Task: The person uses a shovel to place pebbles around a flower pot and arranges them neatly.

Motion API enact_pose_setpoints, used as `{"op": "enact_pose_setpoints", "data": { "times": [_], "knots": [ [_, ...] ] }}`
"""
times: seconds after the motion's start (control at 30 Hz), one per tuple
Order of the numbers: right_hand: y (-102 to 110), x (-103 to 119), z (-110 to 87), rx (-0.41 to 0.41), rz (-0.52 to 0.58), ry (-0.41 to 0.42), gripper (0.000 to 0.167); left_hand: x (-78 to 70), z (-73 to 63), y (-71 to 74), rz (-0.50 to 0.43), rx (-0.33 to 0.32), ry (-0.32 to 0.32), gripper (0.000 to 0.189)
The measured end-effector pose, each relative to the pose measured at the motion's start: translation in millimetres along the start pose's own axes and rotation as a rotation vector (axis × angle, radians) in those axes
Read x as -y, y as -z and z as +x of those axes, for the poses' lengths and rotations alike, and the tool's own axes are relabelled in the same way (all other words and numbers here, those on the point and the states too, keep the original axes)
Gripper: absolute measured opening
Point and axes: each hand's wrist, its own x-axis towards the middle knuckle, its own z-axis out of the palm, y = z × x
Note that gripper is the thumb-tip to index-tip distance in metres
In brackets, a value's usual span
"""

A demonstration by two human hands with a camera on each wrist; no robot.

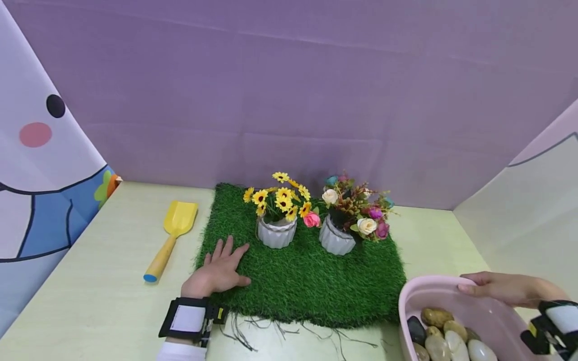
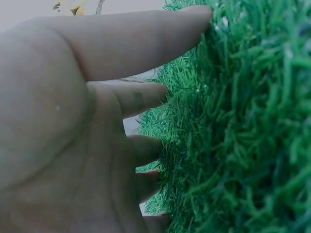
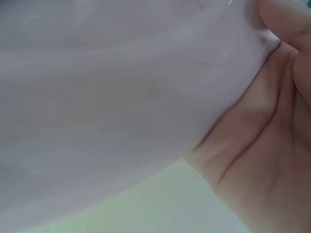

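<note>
Green and shaggy, 1 grass mat (image 1: 316, 286) lies under the left hand (image 1: 217, 274), whose fingers spread wide at its left side, holding nothing. The right hand (image 1: 510, 289) grips the rim of 1 pink basin (image 1: 494, 321), thumb to the inside, near the mat's front right corner; I cannot tell whether the basin rests on the bench (image 1: 108, 281). In it lie at least 8 stones (image 1: 457, 345), 1 of them black. Farther back on the mat are 2 white pots: 1 (image 1: 277, 234) with yellow flowers (image 1: 283, 203), 1 (image 1: 336, 240) with mixed flowers (image 1: 367, 225). Left of the mat lies 1 yellow shovel (image 1: 179, 220). Only the head view shows stones and shovel; the 2 wrist views alone show the palms, the left facing the grass, the right beside the basin's wall.
</note>
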Motion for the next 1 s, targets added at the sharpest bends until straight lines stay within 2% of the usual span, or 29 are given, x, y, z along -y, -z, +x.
{"op": "enact_pose_setpoints", "data": {
  "times": [0.07,0.27,0.43,0.6,0.87,1.0],
  "knots": [
    [-2,1,-0.3,0.010,0.004,-0.030,0.058,0.1,0.9,-0.9,0.000,0.007,0.004,0.078],
    [-11,4,-2.5,0.050,0.025,-0.018,0.056,-0.2,3.3,-3.0,0.008,0.014,0.007,0.078],
    [-20,15,-2.3,0.007,-0.001,-0.110,0.067,-0.3,3.3,-2.3,0.011,0.014,0.006,0.078],
    [-25,20,-1.7,-0.022,-0.008,-0.141,0.068,-0.8,1.4,-1.4,0.010,0.012,0.005,0.078],
    [-29,25,-2.7,-0.007,-0.019,-0.044,0.054,-2.0,0.6,0.6,0.001,0.010,0.000,0.078],
    [-32,29,-1.5,-0.013,-0.030,-0.030,0.054,-2.6,-0.3,0.8,0.001,0.005,-0.005,0.078]
  ]
}}
